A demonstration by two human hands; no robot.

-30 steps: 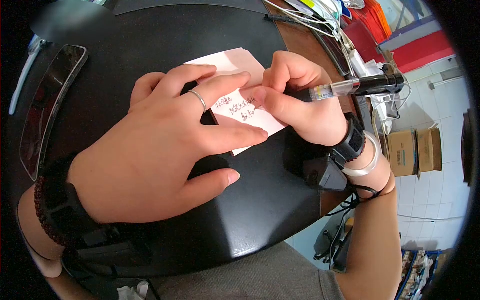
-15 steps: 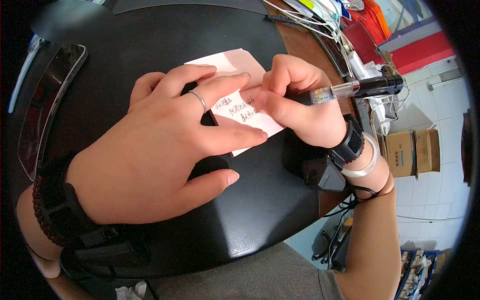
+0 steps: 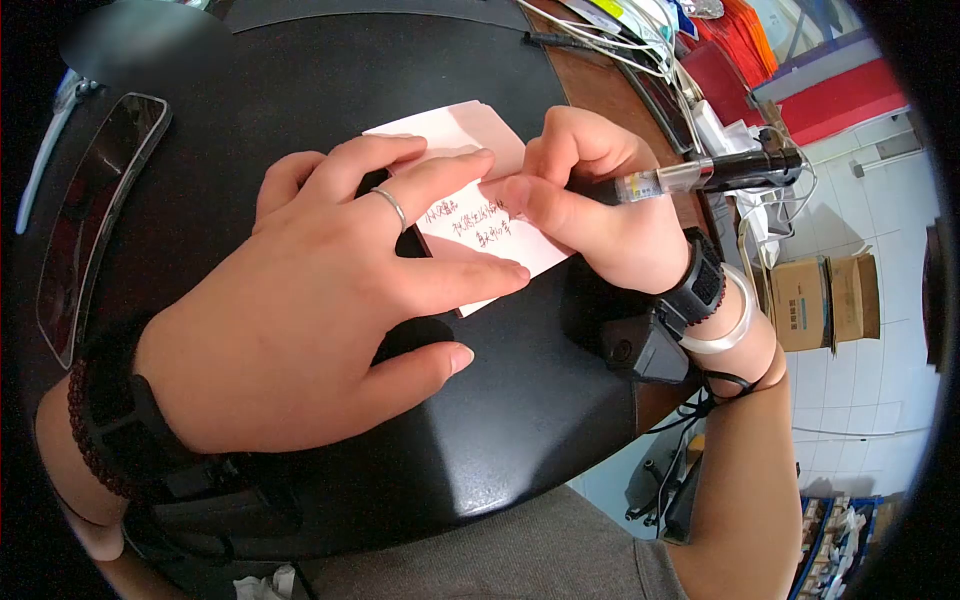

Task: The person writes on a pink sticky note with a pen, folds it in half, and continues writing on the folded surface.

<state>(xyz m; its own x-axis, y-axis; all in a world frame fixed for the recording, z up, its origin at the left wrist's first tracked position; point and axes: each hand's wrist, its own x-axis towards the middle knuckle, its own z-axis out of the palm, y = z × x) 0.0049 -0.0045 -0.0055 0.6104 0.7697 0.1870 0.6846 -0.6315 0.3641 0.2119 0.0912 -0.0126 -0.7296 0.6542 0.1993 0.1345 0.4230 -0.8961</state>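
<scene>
My left hand (image 3: 300, 300) lies spread over the left part of a small pink paper pad (image 3: 470, 125), its fingers apart and a ring on one of them. Several short lines of dark handwriting show on the pad between my fingers. My right hand (image 3: 600, 210) is closed round a pen (image 3: 685, 180) with a clear barrel and a black end. That end points to the right, while the writing tip is hidden behind my fingers at the pad's right side. Both wrists wear black straps; a dark box-shaped device (image 3: 645, 345) hangs from the right one.
The pad rests on a black desk mat (image 3: 480, 420). On the left lies a phone-like dark glossy slab (image 3: 100, 220), beside a pale blue stick-like item (image 3: 50, 150). White cables (image 3: 640, 65) and a power strip crowd the upper right. Cardboard boxes (image 3: 810, 300) stand beyond the desk.
The view has shifted very slightly. My right hand with the pen and my left hand on the pad stay almost where they were; the handwriting looks much the same.
</scene>
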